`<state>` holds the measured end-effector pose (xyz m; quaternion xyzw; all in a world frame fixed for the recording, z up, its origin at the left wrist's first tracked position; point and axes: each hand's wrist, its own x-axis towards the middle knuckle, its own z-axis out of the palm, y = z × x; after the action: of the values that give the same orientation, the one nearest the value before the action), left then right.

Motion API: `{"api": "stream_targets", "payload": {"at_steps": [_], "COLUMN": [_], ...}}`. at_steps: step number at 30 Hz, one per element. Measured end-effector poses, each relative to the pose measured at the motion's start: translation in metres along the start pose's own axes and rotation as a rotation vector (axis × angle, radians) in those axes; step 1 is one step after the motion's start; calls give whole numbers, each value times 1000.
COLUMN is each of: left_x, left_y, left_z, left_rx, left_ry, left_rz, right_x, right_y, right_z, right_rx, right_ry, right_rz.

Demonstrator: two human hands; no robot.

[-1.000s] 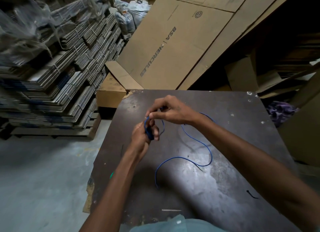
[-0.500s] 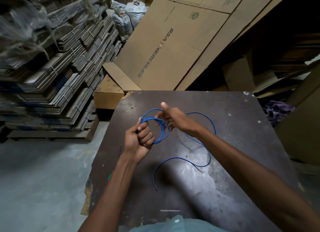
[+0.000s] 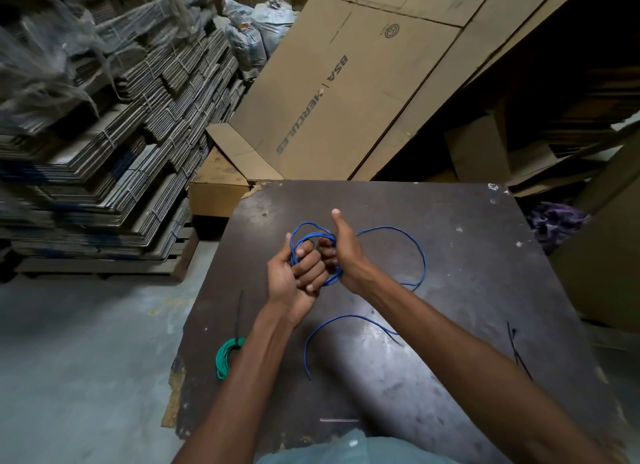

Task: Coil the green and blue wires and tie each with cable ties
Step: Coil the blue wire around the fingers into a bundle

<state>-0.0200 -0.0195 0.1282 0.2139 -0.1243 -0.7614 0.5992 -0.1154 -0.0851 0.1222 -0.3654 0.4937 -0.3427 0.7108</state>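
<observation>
Coiling blue wire [image 3: 414, 255]: loops gripped by curled left hand [image 3: 298, 273], pinched by right hand [image 3: 341, 255] (tail loose, could snag and spring open).

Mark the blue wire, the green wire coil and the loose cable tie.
blue wire [image 3: 421, 255], head view, far-right bend of its loose loop.
green wire coil [image 3: 223, 356], head view, left arc of the coil.
loose cable tie [image 3: 517, 351], head view, middle of its strap.
</observation>
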Motion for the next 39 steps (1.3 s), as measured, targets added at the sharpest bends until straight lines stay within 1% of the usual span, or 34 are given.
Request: {"api": "stream_targets", "payload": {"at_steps": [2,3,6,7,10,13,14,16,19,24,27,29,32,34,37,39], "left_x": [0,1,1,1,-1,-2,-2,-3,-3,-5,-7,-11,-12,-10,-9,-9], "left_y": [1,3,11,13,16,10,8,7,10,16,14,9,5,4,5,4], "left_z": [2,2,0,-2,-7,-7,-6,-3,2,1,-1,0,-1,-4,-10,-13], "left_rx": [29,58,203,262,421,532,541,491,351,288,315,296,208,156,107,99], "left_ry": [40,65,165,197,257,260,246,196,111,19,-14,-17,3,55,159,186], "left_rz": [27,36,40,45,76,76,64,22,-26,-54,-119,-130,-91,-57,-20,-8], "right_x": [0,2,6,5,-4,-8,-6,-3,1,1,-1,2,8,7,2,-1], "right_y": [-1,-3,-15,-22,-52,-79,-83,-86,-85,-74,-65,-58,-42,-30,-22,-17], "right_z": [1,-1,-13,-19,-32,-36,-37,-38,-41,-42,-39,-37,-32,-31,-31,-29], "right_rx": [14,-41,-370,-446,-617,-1003,-1057,-959,-728,-541,-397,-339,-319,-370,-468,-497], "right_ry": [-4,1,24,12,-132,-296,-333,-393,-402,-314,-248,-209,-153,-150,-189,-145], "right_rz": [0,-42,-266,-346,-535,-640,-654,-652,-633,-654,-604,-588,-551,-481,-346,-342]}}
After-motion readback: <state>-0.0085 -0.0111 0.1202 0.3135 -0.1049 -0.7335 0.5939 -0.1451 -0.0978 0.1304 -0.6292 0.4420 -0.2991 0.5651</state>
